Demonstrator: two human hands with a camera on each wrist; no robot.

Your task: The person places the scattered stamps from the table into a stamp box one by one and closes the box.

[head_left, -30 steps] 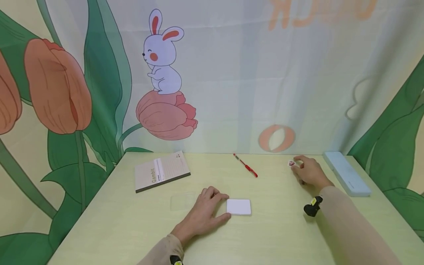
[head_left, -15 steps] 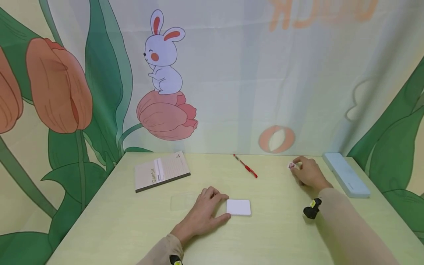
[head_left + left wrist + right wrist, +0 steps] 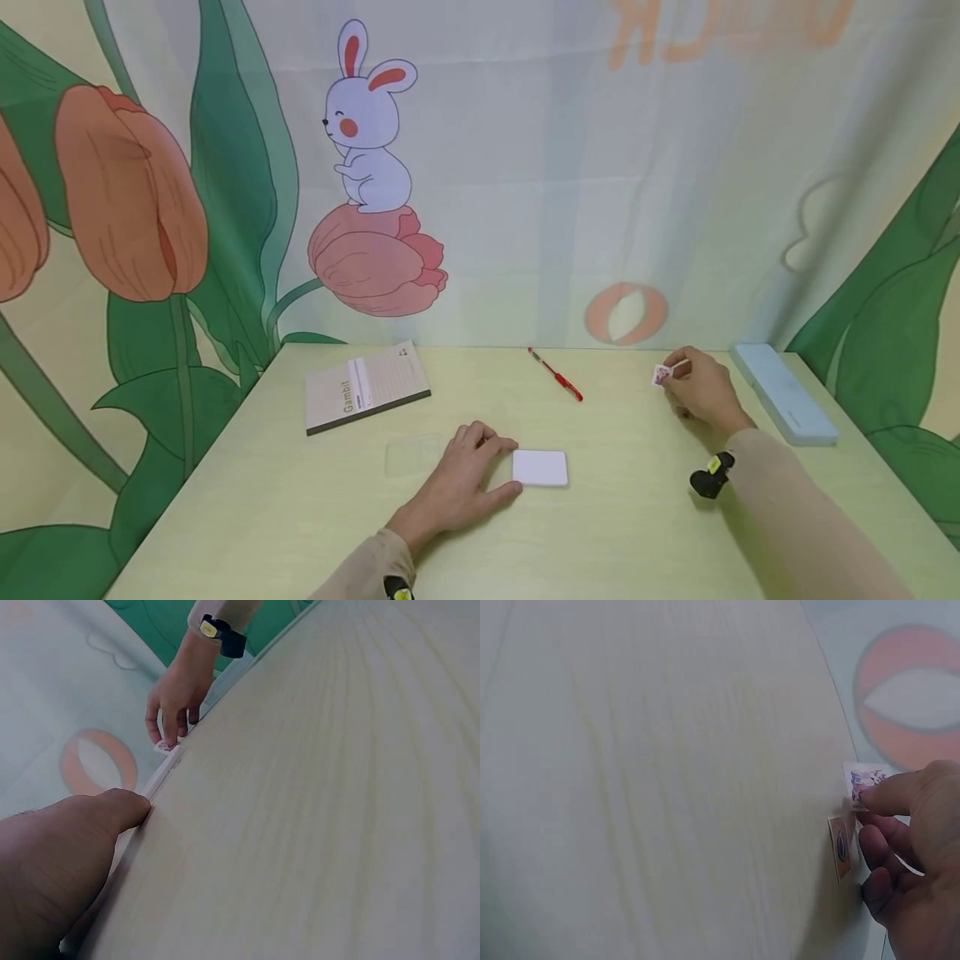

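A person's right hand (image 3: 703, 388) pinches a small picture card (image 3: 661, 376) right of centre, the left hand (image 3: 459, 490), fingers loosely spread, touching a white box (image 3: 540, 468) at lower centre, a red pen (image 3: 556, 374) beyond on the bench (image 3: 600, 542).

We seem to be at a small study corner: a printed cloth (image 3: 510, 192), creased and softly folded, hangs behind the pale, wood-grained worktop (image 3: 600, 533) and runs along both sides, bearing a cartoon rabbit (image 3: 375, 142), big orange tulips (image 3: 131, 196) and broad green leaves (image 3: 236, 158). That print would suit a child's room, while the notebook (image 3: 367, 387), red pen (image 3: 556, 374) and what looks like a light blue pencil case (image 3: 785, 393) speak of desk work. Whether it belongs to a home or a studio, we cannot tell.
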